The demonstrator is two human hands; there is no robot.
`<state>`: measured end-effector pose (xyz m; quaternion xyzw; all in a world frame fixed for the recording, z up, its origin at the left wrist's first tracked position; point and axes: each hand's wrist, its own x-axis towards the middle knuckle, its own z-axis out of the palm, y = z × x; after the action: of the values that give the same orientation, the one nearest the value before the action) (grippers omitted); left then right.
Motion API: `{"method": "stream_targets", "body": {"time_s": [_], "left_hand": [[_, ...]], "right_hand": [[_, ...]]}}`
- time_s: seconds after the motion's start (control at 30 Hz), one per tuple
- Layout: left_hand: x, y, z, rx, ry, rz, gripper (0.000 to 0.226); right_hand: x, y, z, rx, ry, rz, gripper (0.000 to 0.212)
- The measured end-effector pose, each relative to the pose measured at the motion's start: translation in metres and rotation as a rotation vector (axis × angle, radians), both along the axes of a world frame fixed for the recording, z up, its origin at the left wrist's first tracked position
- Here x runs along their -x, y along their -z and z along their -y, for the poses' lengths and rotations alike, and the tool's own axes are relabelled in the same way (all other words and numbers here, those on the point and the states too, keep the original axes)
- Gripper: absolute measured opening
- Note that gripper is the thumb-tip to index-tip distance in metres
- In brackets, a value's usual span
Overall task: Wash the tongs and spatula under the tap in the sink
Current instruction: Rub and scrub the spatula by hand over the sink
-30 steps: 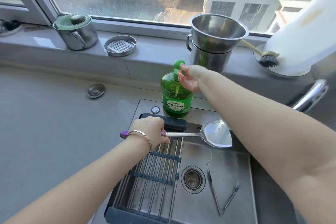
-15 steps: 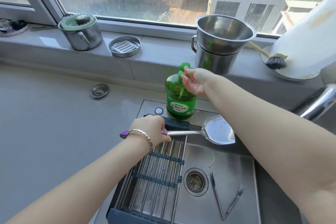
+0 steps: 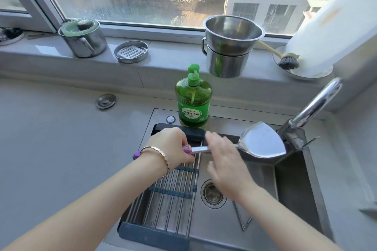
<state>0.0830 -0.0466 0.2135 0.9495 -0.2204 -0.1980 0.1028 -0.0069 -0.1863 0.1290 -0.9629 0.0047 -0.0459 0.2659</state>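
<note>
Dropped from the pump of the soap bottle (image 3: 192, 100) to the shaft of the spatula (image 3: 261, 140): right hand (image 3: 226, 167), fingers straight and loose, too blurred to tell whether touching the metal. Clenched round the purple handle above the drying rack (image 3: 169, 193): left hand (image 3: 171, 146), holding the blade over the sink (image 3: 295, 185), just beside the tap (image 3: 318, 106).

Likely trouble, biggest thing first. At the sink: spray thrown onto the worktop (image 3: 61, 138) if rinsed with the broad blade flat under the flow. At the tap: a knock from the blade edge, so near its base. At the bottle: tipping, if clipped on a swing back. With soap probably on the fingers: a slip along the shaft, and 1 spatula dropped onto the tongs (image 3: 239, 218), lying on the sink floor right of the drain, partly hidden by the forearm.
</note>
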Motion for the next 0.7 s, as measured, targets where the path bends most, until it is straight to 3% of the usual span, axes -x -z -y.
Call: {"method": "stream_targets", "body": {"time_s": [0.1, 0.2, 0.27, 0.37, 0.5, 0.6, 0.7], "left_hand": [[0.011, -0.001, -0.002, 0.009, -0.016, 0.044, 0.016], [0.025, -0.002, 0.002, 0.025, -0.005, 0.064, 0.018], [0.032, -0.002, 0.0, 0.042, -0.016, 0.079, 0.018], [0.038, -0.006, -0.006, 0.07, -0.033, 0.132, 0.016], [0.054, -0.004, -0.002, 0.038, 0.073, 0.239, 0.02], [0.058, -0.002, -0.008, 0.065, 0.054, 0.282, 0.021], [0.062, -0.001, -0.005, 0.137, -0.018, 0.233, 0.019]], "right_hand": [[0.013, 0.004, 0.008, 0.098, 0.163, -0.012, 0.078], [0.023, 0.009, -0.027, 0.157, -0.062, 0.127, 0.079], [0.022, 0.009, -0.015, 0.181, -0.066, 0.17, 0.077], [0.024, 0.006, 0.009, 0.192, 0.183, 0.172, 0.071], [0.032, -0.002, -0.028, 0.079, -0.082, 0.257, 0.054], [0.028, -0.007, 0.004, 0.146, 0.004, 0.269, 0.034], [0.026, -0.012, 0.0, 0.065, 0.103, 0.315, 0.05]]}}
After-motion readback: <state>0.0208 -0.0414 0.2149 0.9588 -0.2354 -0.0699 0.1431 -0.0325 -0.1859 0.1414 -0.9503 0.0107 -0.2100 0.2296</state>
